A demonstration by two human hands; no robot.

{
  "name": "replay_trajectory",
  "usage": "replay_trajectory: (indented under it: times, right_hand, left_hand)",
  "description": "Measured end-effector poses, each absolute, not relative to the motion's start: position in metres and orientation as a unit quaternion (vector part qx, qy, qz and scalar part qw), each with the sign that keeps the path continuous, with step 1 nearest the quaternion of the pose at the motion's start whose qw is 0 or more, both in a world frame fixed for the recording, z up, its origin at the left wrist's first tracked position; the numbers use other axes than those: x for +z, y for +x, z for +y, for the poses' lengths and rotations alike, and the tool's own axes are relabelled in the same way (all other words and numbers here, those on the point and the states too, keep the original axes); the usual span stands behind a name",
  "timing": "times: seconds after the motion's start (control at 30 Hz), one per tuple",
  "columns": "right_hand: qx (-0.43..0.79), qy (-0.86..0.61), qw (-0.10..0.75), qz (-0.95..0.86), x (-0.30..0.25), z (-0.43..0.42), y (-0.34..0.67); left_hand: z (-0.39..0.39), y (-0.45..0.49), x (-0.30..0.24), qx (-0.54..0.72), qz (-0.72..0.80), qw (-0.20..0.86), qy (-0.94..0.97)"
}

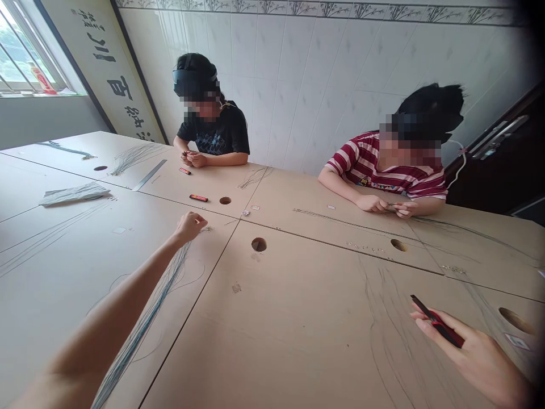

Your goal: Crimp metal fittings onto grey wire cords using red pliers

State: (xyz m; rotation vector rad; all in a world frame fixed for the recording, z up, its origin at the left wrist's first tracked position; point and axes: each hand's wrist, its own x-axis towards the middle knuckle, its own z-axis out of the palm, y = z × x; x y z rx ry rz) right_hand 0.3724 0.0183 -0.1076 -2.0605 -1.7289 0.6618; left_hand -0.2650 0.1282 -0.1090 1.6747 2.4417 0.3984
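Observation:
My left arm stretches far out over the table, and my left hand point(189, 225) is closed in a pinch at the far end of a long bundle of thin grey wires point(145, 321) that runs back along the table under my arm. Small metal ends of the wires point(207, 229) lie just past my fingers. At the lower right, my right hand point(470, 351) rests near the table's edge, its fingers holding a small red and black tool point(438, 321).
The beige table point(298, 318) has round cable holes point(259, 244). Across it sit two people: one in a black shirt point(213, 133), one in a red striped shirt point(383, 167), each handling wires. A red and black tool point(198, 197), a metal ruler point(149, 175) and more wire bundles point(134, 156) lie about.

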Motion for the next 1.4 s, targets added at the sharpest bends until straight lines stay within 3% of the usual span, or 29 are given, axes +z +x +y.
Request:
replay_trajectory:
  times: [0.6, 1.1, 1.4]
  right_hand:
    - [0.207, -0.715, 0.182, -0.642, -0.090, 0.021, 0.357]
    - [0.230, -0.701, 0.167, -0.654, -0.091, 0.022, 0.358]
    - [0.243, -0.691, 0.166, -0.660, -0.082, 0.025, 0.348]
  left_hand:
    - [0.132, -0.272, -0.120, 0.165, 0.816, 0.006, 0.554]
    - [0.136, -0.280, -0.122, 0.141, 0.828, 0.019, 0.542]
    - [0.138, -0.285, -0.122, 0.201, 0.831, 0.081, 0.513]
